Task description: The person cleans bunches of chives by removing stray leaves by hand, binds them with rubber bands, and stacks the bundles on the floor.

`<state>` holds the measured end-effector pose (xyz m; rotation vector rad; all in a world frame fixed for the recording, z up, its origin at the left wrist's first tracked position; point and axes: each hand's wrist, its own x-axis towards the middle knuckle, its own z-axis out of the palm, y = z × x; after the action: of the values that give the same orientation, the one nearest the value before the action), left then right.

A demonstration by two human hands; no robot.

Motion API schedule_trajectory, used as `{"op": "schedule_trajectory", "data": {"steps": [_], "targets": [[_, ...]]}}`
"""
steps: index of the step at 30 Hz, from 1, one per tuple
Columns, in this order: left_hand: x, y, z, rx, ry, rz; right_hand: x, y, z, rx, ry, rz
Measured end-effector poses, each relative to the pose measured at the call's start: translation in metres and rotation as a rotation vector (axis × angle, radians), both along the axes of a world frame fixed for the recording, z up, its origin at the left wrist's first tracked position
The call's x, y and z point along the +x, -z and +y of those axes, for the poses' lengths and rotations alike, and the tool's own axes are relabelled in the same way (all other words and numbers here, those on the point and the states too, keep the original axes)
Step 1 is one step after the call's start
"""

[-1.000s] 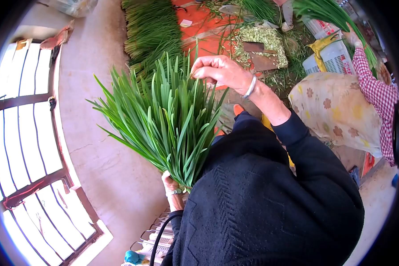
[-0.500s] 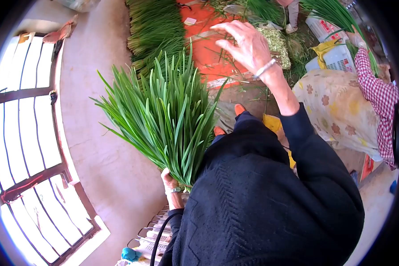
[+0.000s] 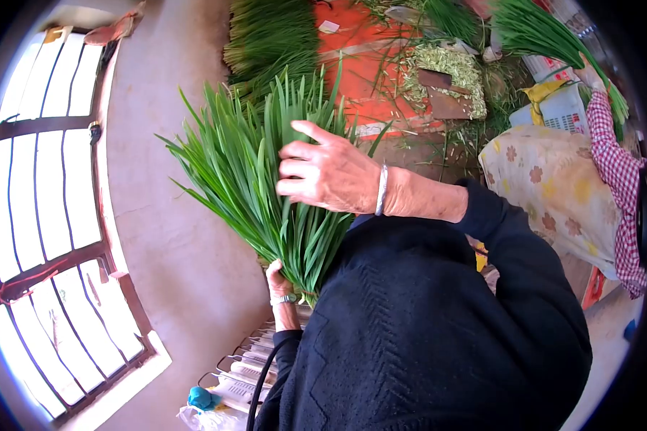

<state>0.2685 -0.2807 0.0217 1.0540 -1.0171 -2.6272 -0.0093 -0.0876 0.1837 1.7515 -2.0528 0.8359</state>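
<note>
A big bunch of flat-leaved garlic chives (image 3: 241,169) fans up and outward on my left side. My left hand (image 3: 277,279), with a watch on its wrist, is closed around the base of the bunch; most of its fingers are hidden behind the leaves. Across the upper leaves lies my right hand (image 3: 325,171), wearing a silver bracelet (image 3: 382,190). Its fingers are apart, slightly curled and a little blurred, with nothing held between them. I cannot tell how firmly it touches the leaves.
Piled greens (image 3: 273,43) lie beyond on an orange sheet (image 3: 370,75), near chopped trimmings (image 3: 467,68). At right, a co-worker's checked sleeve (image 3: 615,144) reaches toward another green bunch (image 3: 546,32) above a white crate (image 3: 557,108). A barred window (image 3: 47,194) and wall stand left.
My right hand has come down and left from the raised position beyond the bunch onto its leaves. My left hand keeps its hold. The co-worker's green bunch has swung further into view.
</note>
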Motion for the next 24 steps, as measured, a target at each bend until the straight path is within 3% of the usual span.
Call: {"op": "schedule_trajectory", "data": {"steps": [2,3,7,12,14,16,18,20,24], "targets": [[0.001,-0.003,0.003,0.011,-0.068,-0.043,0.003,0.016,0.008,0.119,0.015,0.032],[0.003,0.0,-0.003,0.094,0.022,0.093,0.004,0.024,0.01,0.094,0.017,0.003],[0.004,0.001,0.003,0.002,-0.09,-0.027,0.006,0.042,0.016,0.063,0.003,-0.117],[0.005,0.013,-0.007,-0.009,-0.058,-0.017,0.001,0.047,0.009,-0.028,-0.016,-0.278],[0.008,0.021,-0.013,0.144,0.009,0.119,0.001,0.044,0.008,-0.056,-0.023,-0.344],[0.007,0.025,-0.013,0.102,-0.012,0.06,0.003,0.043,0.003,-0.171,0.003,-0.564],[0.009,0.029,-0.015,0.061,-0.031,-0.001,0.001,0.035,0.002,-0.155,0.035,-0.61],[0.014,0.035,-0.019,0.072,-0.029,0.042,0.002,0.029,0.0,-0.122,0.07,-0.822],[0.012,0.03,-0.018,0.135,-0.026,0.08,-0.003,0.035,-0.013,-0.042,0.143,-0.862]]}}
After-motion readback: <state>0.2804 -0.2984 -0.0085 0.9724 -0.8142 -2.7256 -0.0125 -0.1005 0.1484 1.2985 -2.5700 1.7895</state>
